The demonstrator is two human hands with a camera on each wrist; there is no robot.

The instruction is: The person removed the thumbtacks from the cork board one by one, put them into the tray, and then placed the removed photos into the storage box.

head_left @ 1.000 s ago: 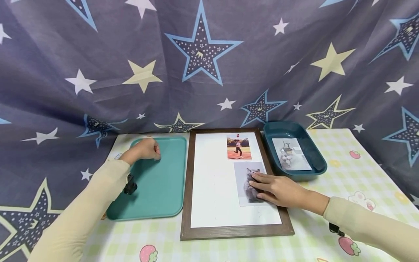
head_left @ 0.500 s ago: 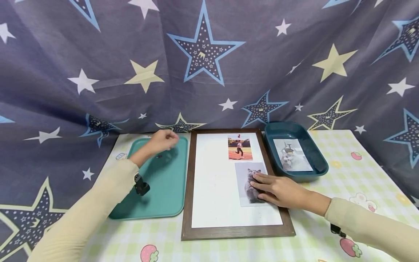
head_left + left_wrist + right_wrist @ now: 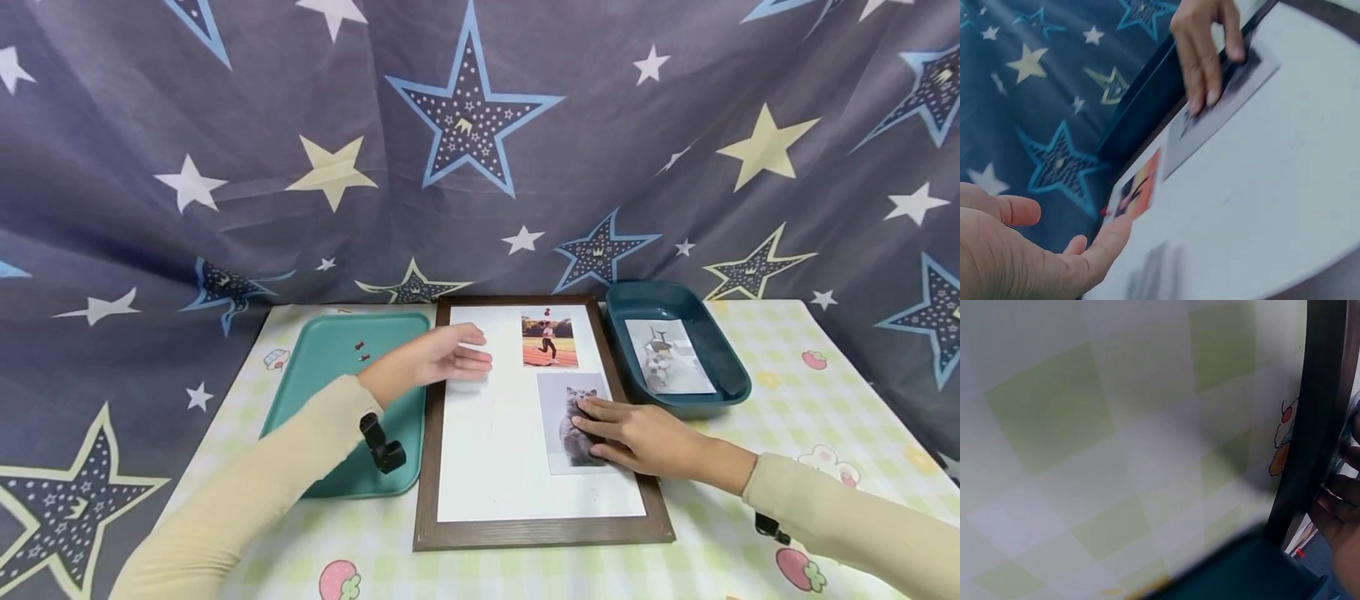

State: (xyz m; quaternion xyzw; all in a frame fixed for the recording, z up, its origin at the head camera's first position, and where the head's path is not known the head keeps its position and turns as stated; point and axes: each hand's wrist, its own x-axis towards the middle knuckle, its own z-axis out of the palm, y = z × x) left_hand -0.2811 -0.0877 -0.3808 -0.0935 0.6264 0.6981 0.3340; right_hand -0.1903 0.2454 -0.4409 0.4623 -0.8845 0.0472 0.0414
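Observation:
My left hand (image 3: 450,354) hovers over the left part of a brown-framed white board (image 3: 487,450). In the left wrist view its thumb stands apart from its fingers, and I see nothing held. My right hand (image 3: 637,433) rests its fingers on a photo of a grey cat (image 3: 557,412) lying on the board, partly covering it. Above that is a photo of a runner (image 3: 551,340), with a red pushpin (image 3: 547,312) at its top edge. Red pushpins (image 3: 359,345) lie in the green tray (image 3: 315,342) to the left, behind my left forearm.
A dark teal bin (image 3: 720,354) adjoins the board's right side and contains another photo (image 3: 670,357). Everything stands on a checked tablecloth (image 3: 795,383). A star-patterned curtain (image 3: 450,225) hangs right behind the table.
My left hand has risen from the tray and moved right over the board, its fingers straightening. Pushpins in the tray have come into sight. My right hand stays on the cat photo.

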